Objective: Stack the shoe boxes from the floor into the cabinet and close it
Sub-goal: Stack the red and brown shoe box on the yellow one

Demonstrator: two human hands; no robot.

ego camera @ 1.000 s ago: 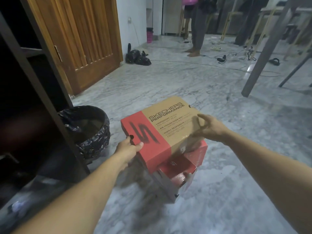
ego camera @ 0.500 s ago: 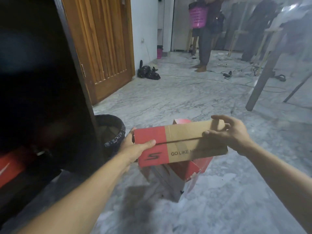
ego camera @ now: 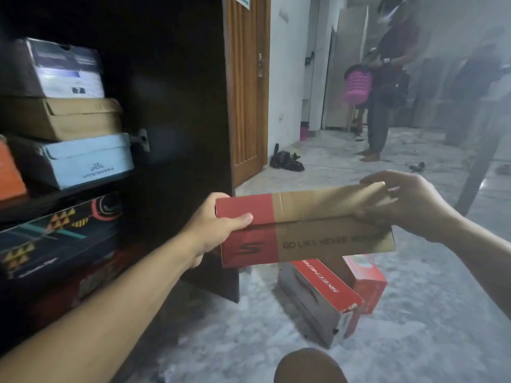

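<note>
Shoe box (ego camera: pixel 307 230): stiff card, probably light. Left hand (ego camera: pixel 214 228) and right hand (ego camera: pixel 409 205) fingers clamp opposite ends; end grip suits.

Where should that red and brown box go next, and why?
Probably a swing left, toward the open cabinet. The left hand and right hand grip the red and brown box by its ends, lifted off the floor, and the shelves on the left already hold stacked boxes.
</note>
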